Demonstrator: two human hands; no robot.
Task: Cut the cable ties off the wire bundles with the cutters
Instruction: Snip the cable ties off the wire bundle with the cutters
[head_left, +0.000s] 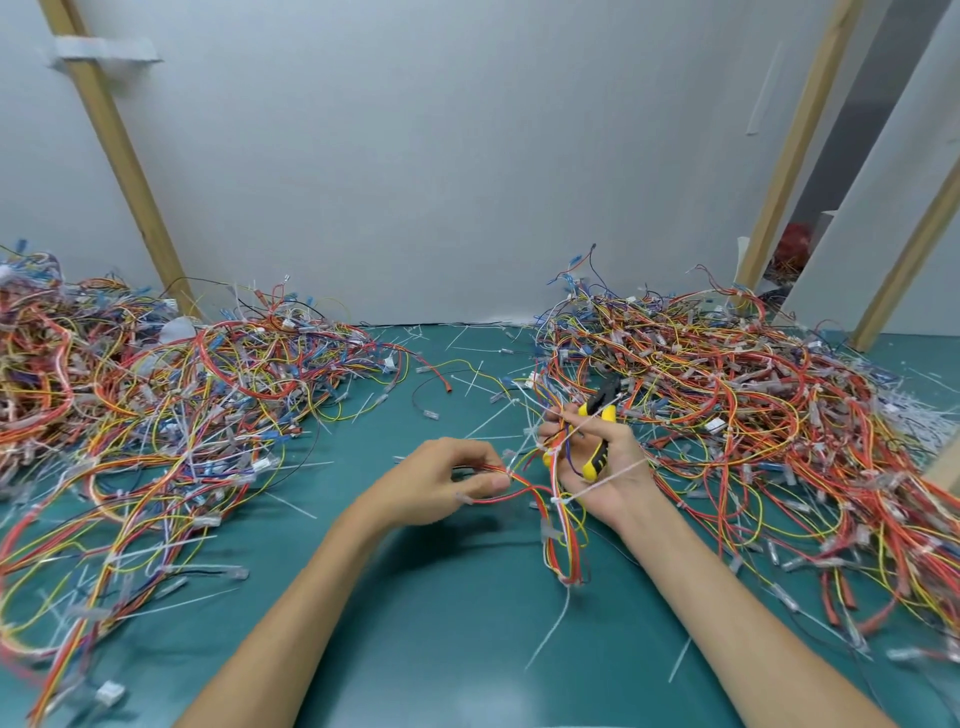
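You work under bright, even, cool light, with no glare on the green mat. Your forearms cast soft, faint shadows onto it. Your left hand looks slightly motion-blurred. The wide lens tilts the wooden posts outward, and the wire piles smear toward the edges.

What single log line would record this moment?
left hand: holds bundle | right hand: grips cutters, pinches bundle | tie: on bundle between hands, uncut

Left hand pinches wire bundle; right hand grips cutters.
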